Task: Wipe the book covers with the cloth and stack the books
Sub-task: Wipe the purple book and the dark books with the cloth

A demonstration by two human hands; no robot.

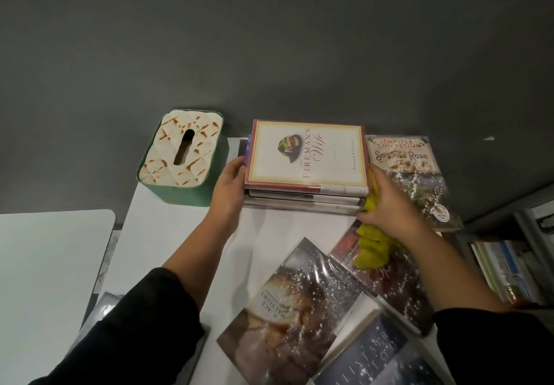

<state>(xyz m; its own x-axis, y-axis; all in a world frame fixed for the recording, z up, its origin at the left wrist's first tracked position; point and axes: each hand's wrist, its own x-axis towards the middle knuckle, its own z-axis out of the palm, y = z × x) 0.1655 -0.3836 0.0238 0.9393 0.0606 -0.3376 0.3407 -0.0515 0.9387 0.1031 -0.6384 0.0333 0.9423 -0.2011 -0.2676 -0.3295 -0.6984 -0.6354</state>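
Book stack (305, 180) — spines toward the person, long axis sideways.

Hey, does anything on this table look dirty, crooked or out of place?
Yes. The glossy dark books nearest the camera lie fanned at angles, speckled white, not stacked. The green tissue box has brownish marks on its cream lid. The stack under the white Fireman's Wife book sits slightly uneven.

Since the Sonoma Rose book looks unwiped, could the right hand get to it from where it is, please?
Probably yes. The right hand, gripping the yellow cloth, is beside the stack of books, and Sonoma Rose lies face up just beyond it with nothing on its cover.
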